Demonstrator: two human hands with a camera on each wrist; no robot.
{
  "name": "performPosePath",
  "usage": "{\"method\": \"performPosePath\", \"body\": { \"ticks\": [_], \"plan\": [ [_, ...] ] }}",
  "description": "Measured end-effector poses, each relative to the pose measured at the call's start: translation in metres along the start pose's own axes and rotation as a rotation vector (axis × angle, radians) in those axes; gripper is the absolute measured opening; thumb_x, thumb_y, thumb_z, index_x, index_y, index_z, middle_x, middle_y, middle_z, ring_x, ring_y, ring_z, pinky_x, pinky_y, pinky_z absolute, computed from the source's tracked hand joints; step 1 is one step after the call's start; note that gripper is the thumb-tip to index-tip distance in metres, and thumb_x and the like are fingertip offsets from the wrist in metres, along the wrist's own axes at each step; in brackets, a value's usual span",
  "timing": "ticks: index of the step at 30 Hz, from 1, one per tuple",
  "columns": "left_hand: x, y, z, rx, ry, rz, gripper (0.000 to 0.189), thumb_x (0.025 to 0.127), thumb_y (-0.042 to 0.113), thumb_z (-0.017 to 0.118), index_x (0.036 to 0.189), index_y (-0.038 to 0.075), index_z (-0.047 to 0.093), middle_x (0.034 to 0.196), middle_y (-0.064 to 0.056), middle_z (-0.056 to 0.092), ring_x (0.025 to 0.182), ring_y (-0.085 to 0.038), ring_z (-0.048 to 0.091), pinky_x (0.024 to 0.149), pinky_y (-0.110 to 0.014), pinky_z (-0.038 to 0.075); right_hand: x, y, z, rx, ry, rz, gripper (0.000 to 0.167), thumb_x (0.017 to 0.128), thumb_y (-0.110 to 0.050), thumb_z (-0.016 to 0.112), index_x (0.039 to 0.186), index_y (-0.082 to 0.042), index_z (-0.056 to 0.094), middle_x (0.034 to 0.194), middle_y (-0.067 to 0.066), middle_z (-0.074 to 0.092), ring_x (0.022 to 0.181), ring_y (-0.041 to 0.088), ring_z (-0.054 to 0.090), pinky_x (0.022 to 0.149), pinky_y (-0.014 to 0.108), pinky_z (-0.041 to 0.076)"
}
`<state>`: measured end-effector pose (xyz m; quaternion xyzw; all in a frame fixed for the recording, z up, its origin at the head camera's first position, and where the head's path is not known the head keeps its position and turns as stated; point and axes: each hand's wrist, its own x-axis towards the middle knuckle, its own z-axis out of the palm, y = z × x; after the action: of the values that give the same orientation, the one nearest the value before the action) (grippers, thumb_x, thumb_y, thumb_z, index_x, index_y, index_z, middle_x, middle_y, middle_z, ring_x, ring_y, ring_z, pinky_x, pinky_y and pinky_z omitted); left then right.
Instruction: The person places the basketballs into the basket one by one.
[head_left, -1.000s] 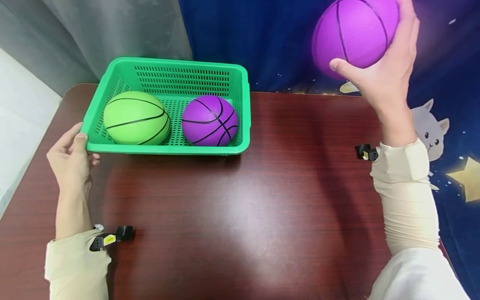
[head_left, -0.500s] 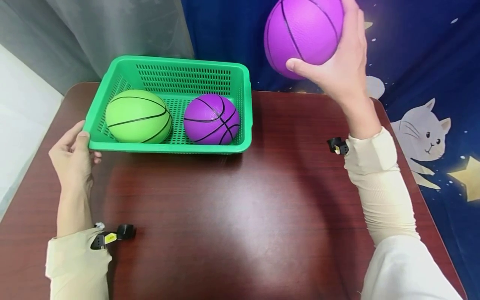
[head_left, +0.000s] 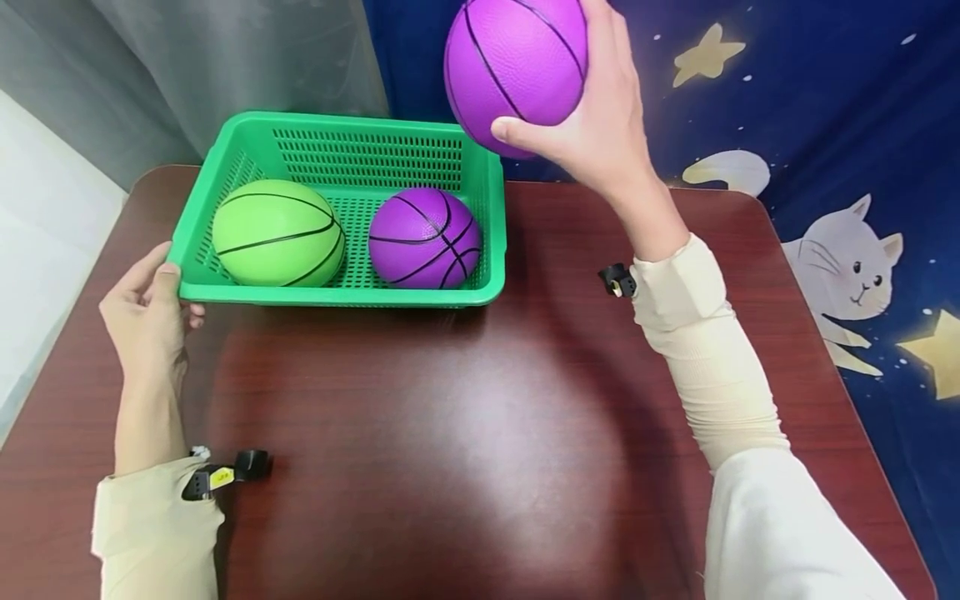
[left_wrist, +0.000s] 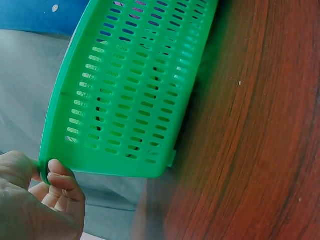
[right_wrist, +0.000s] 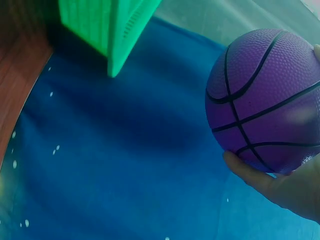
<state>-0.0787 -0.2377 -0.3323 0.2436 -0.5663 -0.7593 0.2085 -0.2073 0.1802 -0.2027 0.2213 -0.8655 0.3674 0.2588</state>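
Observation:
A green plastic basket point(head_left: 337, 295) with slotted walls stands at the back left of the table. My left hand point(head_left: 150, 312) pinches its front left corner; in the left wrist view, thumb and fingers close round the rim. Inside lie a light green ball point(head_left: 277, 233) on the left and a purple basketball point(head_left: 424, 238) on the right. Above the basket's back right corner, my right hand point(head_left: 600, 125) grips a second purple basketball point(head_left: 517, 71), thumb below and fingers along its right side. That held basketball point(right_wrist: 265, 105) fills the right of the right wrist view.
The basket rests on a dark red-brown wooden table point(head_left: 480, 442). Behind hang a grey curtain point(head_left: 262, 58) and a blue curtain point(head_left: 817, 108) printed with a cat and stars. A white surface point(head_left: 45, 233) lies beyond the table's left edge.
My right hand has carried the purple basketball leftward, from beyond the table's back right to the basket's right corner. The left hand and basket stay almost still.

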Motion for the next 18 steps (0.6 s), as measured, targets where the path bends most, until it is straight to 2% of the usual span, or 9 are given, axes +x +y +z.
{"method": "performPosePath", "body": {
  "ticks": [4,9,18],
  "plan": [
    [0.000,0.000,0.002,0.006,-0.004,0.004,0.026,0.090,0.003,0.058,0.115,0.004,0.065,0.058,-0.007,0.062,0.030,-0.011,0.046,0.026,-0.019,0.034,0.005,-0.006,0.009,0.020,-0.045,0.042,0.107,0.056,-0.054,0.081,0.144,-0.017,0.031,0.137,-0.003,0.037,0.121,0.004,0.038,0.098,0.019,0.036],
    [0.000,0.001,0.002,0.018,-0.010,0.019,0.027,0.090,0.004,0.058,0.116,0.005,0.065,0.058,-0.006,0.062,0.031,-0.011,0.046,0.026,-0.019,0.035,0.007,-0.009,0.021,0.047,-0.085,0.048,0.108,0.057,-0.054,0.080,0.145,-0.017,0.029,0.139,-0.003,0.034,0.122,0.004,0.038,0.098,0.019,0.036],
    [-0.003,0.001,-0.004,0.021,0.009,-0.011,0.026,0.090,0.006,0.059,0.115,0.006,0.066,0.057,-0.006,0.061,0.030,-0.012,0.047,0.026,-0.019,0.036,0.012,-0.014,0.044,0.094,-0.162,0.094,0.110,0.057,-0.056,0.079,0.146,-0.022,0.025,0.142,-0.005,0.029,0.123,0.006,0.037,0.097,0.020,0.035]
  ]
}}
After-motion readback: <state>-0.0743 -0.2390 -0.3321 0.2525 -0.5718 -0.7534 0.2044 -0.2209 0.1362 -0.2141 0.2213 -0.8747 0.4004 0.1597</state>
